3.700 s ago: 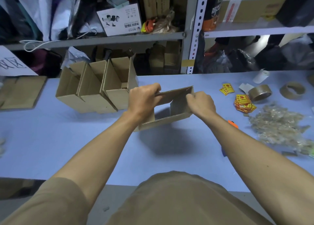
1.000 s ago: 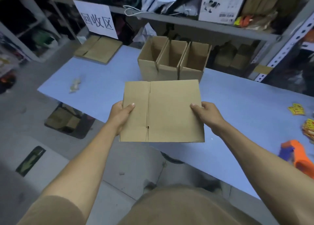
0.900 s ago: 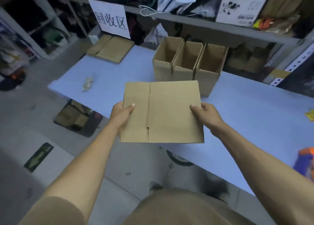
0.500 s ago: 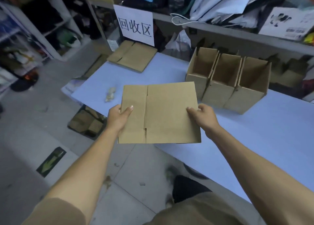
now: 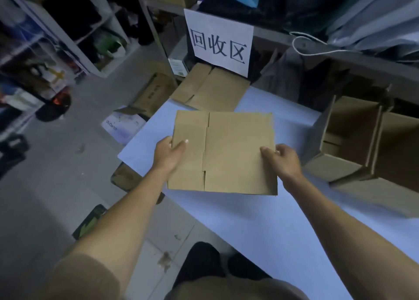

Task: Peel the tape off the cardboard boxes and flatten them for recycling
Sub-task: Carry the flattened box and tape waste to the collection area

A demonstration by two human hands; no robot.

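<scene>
Flattened box (image 5: 226, 152) held level above the worktop (image 5: 260, 220) corner, near the flat cardboard stack (image 5: 210, 91). Left hand (image 5: 169, 156) pinches its left edge, right hand (image 5: 283, 158) its right edge, thumbs on top. Judged light, fairly stiff, bends at creases; support opposite edges.
</scene>
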